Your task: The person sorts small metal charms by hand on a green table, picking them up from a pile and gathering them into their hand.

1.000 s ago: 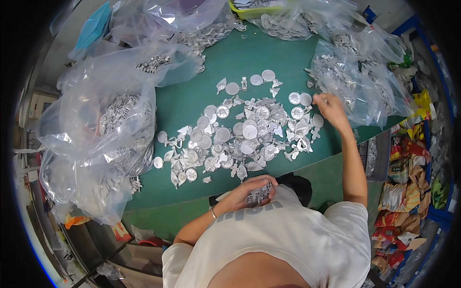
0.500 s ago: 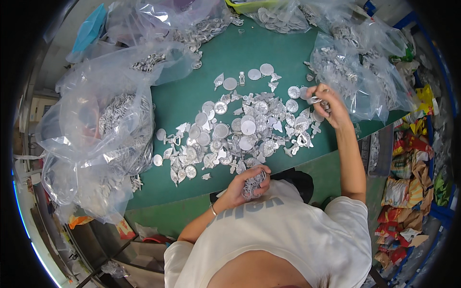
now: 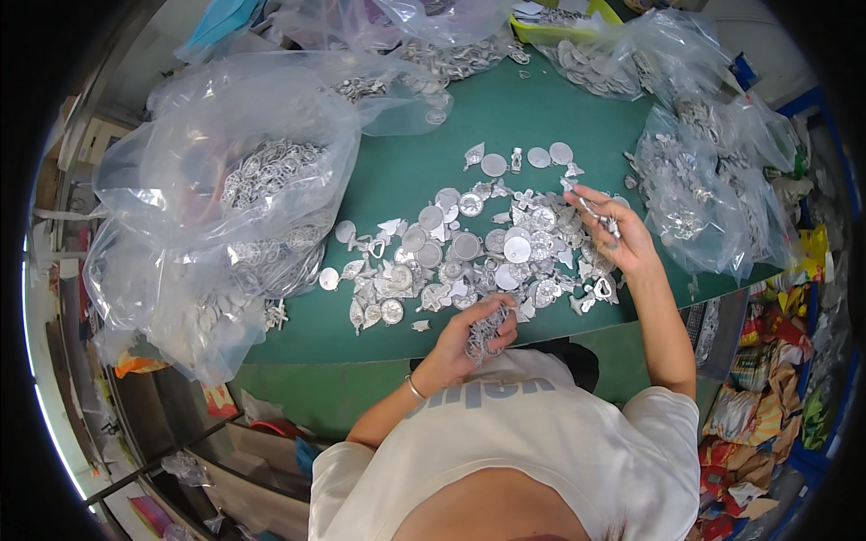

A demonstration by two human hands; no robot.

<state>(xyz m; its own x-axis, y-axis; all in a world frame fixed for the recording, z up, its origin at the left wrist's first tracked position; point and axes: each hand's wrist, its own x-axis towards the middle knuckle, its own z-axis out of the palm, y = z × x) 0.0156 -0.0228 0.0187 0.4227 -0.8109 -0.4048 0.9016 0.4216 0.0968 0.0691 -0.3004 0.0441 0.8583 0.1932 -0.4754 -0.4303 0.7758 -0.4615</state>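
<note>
at green table [image 3: 550, 113], left hand [image 3: 457, 347], fingers curled around metal cluster [image 3: 487, 335], right hand [image 3: 629, 242], fingers bent around small castings [image 3: 603, 218]

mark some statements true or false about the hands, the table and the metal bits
1. The bare left hand holds a cluster of silver-grey metal pieces. True.
2. The work surface is white. False: it is a flat green tabletop.
3. The bare right hand holds small silver-grey metal pieces. True.
4. Every loose piece is a round disc. False: a silver-grey metal cross lies among them.
5. A large clear plastic bag lies on the tabletop's left side. True.
</note>
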